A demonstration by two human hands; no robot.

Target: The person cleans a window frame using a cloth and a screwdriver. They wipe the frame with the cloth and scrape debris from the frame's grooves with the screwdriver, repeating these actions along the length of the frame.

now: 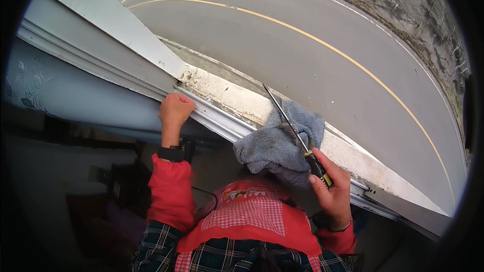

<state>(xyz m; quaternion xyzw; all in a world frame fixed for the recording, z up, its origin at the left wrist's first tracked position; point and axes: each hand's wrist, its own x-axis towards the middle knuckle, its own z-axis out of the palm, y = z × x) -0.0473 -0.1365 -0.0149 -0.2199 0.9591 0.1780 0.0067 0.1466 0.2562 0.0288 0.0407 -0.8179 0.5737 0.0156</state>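
Note:
My right hand [334, 187] grips the black and yellow handle of a screwdriver [286, 119], whose long metal shaft points up and away over a cloth. The blue-grey terry cloth [281, 143] lies bunched across the window track and the ledge. At the left end of the white window track [227, 122], my left hand [176, 108] rests with its fingers curled in; whether anything small is inside them cannot be seen.
A weathered concrete ledge [227, 92] runs outside the track, with a curving road [283, 56] below it. The window frame [94, 41] rises at the left beside a grey-blue curtain [75, 87]. Another frame section [408, 204] stands at the right.

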